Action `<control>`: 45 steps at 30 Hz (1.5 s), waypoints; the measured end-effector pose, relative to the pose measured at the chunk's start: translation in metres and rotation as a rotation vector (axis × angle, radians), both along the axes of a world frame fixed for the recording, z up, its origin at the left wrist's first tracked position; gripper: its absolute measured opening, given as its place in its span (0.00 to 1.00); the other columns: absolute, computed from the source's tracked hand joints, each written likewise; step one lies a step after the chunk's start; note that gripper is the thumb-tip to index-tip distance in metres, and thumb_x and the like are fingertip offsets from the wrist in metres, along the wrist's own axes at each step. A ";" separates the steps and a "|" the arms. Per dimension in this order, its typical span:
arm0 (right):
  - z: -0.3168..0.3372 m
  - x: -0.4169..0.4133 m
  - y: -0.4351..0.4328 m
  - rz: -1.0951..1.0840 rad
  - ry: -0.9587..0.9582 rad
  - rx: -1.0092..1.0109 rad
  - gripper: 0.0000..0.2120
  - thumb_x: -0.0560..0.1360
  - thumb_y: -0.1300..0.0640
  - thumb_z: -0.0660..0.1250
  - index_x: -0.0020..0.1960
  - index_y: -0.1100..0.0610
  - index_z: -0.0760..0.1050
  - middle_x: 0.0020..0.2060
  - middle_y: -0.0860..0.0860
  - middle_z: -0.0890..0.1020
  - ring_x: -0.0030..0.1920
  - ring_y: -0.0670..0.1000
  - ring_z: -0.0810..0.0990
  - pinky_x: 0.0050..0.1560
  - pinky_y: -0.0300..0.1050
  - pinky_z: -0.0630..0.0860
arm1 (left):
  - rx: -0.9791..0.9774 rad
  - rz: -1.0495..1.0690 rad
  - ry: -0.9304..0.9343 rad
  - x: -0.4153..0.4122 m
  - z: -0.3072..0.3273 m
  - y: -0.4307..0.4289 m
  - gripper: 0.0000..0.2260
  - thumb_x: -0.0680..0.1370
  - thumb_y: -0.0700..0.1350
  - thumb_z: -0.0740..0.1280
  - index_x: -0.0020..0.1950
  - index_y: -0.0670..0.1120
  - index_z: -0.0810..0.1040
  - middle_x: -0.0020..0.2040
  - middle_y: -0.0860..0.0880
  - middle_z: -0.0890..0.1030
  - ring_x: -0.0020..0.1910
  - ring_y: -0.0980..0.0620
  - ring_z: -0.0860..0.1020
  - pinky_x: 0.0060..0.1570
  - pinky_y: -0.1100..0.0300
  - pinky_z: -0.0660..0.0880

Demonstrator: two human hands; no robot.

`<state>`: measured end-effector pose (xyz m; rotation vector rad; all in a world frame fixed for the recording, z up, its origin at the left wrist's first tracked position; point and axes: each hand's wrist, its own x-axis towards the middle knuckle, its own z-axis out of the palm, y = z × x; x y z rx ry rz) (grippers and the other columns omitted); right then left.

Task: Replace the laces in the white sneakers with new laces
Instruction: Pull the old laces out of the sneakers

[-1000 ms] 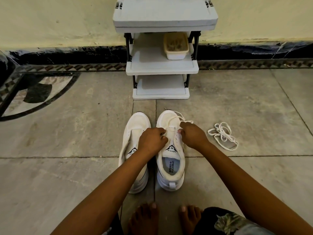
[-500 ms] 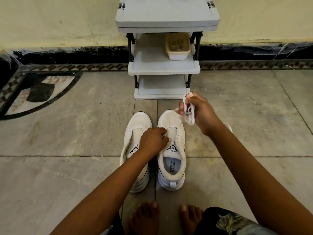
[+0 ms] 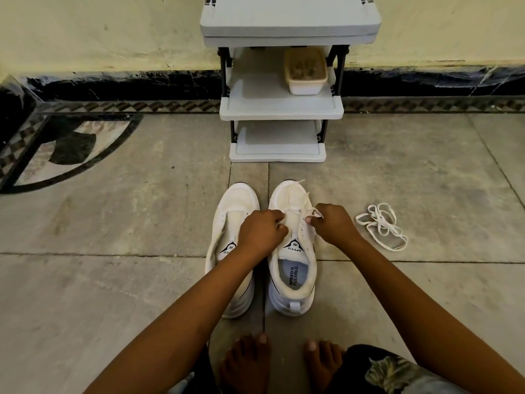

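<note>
Two white sneakers stand side by side on the floor, toes pointing away from me. The left sneaker (image 3: 237, 206) has no lace showing. Over the right sneaker (image 3: 292, 268) both my hands work at the eyelets. My left hand (image 3: 262, 231) pinches the shoe's left eyelet edge, its fingers curled. My right hand (image 3: 332, 226) pinches a white lace (image 3: 302, 199) at the right eyelets; the lace's loose end trails over the toe. A second white lace (image 3: 382, 226) lies in a loose heap on the floor to the right.
A grey three-tier rack (image 3: 281, 106) stands against the wall just beyond the sneakers, with a small tub (image 3: 305, 71) on its middle shelf. My bare feet (image 3: 250, 362) are right behind the shoes. Stone floor tiles spread left and right.
My right hand, which had pulled the lace up and away over the toe, has come back down to the right sneaker's eyelets. My left hand has stayed on the shoe.
</note>
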<state>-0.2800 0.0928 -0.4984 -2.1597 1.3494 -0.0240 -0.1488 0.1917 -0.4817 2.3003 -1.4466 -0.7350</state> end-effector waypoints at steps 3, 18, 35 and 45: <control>0.003 -0.002 -0.004 0.046 -0.059 -0.016 0.11 0.78 0.59 0.62 0.53 0.68 0.74 0.51 0.64 0.76 0.52 0.62 0.75 0.43 0.45 0.64 | 0.001 0.008 0.010 0.000 0.000 0.001 0.16 0.76 0.44 0.63 0.64 0.47 0.77 0.59 0.44 0.80 0.59 0.43 0.75 0.56 0.53 0.73; 0.046 0.011 -0.006 -0.285 -0.745 0.279 0.08 0.77 0.63 0.60 0.39 0.55 0.66 0.32 0.51 0.72 0.32 0.47 0.72 0.34 0.41 0.69 | -0.004 0.015 0.005 0.000 0.000 0.001 0.14 0.75 0.43 0.63 0.59 0.45 0.79 0.55 0.42 0.81 0.55 0.41 0.76 0.52 0.52 0.74; 0.004 -0.004 -0.003 -0.062 -0.249 -0.129 0.09 0.77 0.63 0.62 0.50 0.69 0.74 0.50 0.64 0.75 0.51 0.62 0.73 0.50 0.47 0.66 | -0.006 0.014 0.015 0.002 -0.002 0.001 0.17 0.76 0.44 0.63 0.64 0.47 0.76 0.59 0.45 0.80 0.58 0.44 0.76 0.55 0.56 0.72; -0.003 0.000 0.007 -0.409 -0.575 0.239 0.03 0.76 0.64 0.62 0.44 0.59 0.71 0.46 0.60 0.81 0.46 0.55 0.77 0.41 0.42 0.71 | -0.013 0.019 -0.009 -0.002 -0.002 0.000 0.17 0.76 0.44 0.63 0.64 0.48 0.77 0.59 0.44 0.80 0.58 0.44 0.76 0.55 0.54 0.73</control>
